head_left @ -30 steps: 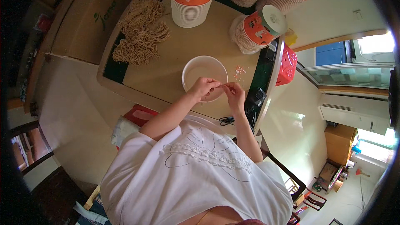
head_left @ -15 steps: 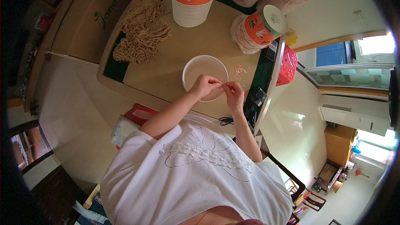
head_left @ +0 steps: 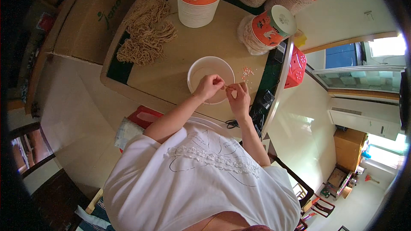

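Observation:
Over the near rim of a round white paper bucket (head_left: pixel 191 74), both hands meet at the fingertips. My left hand (head_left: pixel 209 87) is closed in a pinch, and my right hand (head_left: pixel 239 100) pinches just beside it. A thin tan string (head_left: pixel 225 87) shows between the fingers; its ends are hidden. To the right of the bucket lies a small scatter of tiny pink and white pieces (head_left: pixel 247 73). Loose heaps of tan string (head_left: pixel 145 38) lie at the left of the table.
A tall stack of orange and white paper buckets (head_left: pixel 197 10) stands behind. More stacked buckets (head_left: pixel 272 28) are at the back right, one wrapped in plastic. Black cables and a small device (head_left: pixel 266 98) sit by the table's right edge. A red stool (head_left: pixel 295 67) stands beyond it.
My left fingertips have shifted slightly left and up, drawing a little apart from the right ones. My right fingers have curled in more, and the string between them shows more clearly.

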`<move>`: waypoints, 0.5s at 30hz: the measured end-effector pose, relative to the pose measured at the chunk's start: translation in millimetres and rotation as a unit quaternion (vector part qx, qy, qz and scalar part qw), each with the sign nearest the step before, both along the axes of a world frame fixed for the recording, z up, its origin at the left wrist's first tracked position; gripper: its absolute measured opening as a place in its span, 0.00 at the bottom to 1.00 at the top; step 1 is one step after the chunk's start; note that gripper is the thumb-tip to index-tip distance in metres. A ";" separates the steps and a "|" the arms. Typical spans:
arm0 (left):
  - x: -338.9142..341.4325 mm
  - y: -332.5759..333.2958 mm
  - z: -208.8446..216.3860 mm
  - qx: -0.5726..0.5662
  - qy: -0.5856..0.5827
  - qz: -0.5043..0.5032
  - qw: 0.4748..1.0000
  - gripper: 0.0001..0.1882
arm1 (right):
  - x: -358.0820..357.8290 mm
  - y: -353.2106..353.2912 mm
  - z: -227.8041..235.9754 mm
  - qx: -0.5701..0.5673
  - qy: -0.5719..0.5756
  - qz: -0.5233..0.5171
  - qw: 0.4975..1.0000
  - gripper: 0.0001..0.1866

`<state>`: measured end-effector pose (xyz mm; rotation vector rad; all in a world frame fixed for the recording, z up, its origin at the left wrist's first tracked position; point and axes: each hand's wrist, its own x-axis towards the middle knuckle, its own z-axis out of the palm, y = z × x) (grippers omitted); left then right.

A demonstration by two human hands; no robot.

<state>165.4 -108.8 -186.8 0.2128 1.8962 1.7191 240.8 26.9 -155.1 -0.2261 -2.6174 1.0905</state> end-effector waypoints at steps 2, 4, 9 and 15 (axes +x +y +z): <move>0.4 -0.2 -5.5 0.006 0.006 -0.001 1.000 0.04 | -2.9 -3.0 2.6 0.008 0.009 0.013 1.000 0.05; 1.3 0.6 -14.9 0.011 0.012 -0.002 1.000 0.04 | -5.6 -5.0 6.7 0.017 0.018 0.026 0.999 0.05; 1.1 2.4 -27.1 0.019 0.042 0.028 0.999 0.03 | -8.4 -2.5 1.0 -0.037 -0.019 0.046 0.998 0.05; 1.7 0.9 -35.6 -0.048 0.101 0.074 0.991 0.04 | -6.8 -2.1 -2.0 -0.050 -0.042 0.042 0.997 0.04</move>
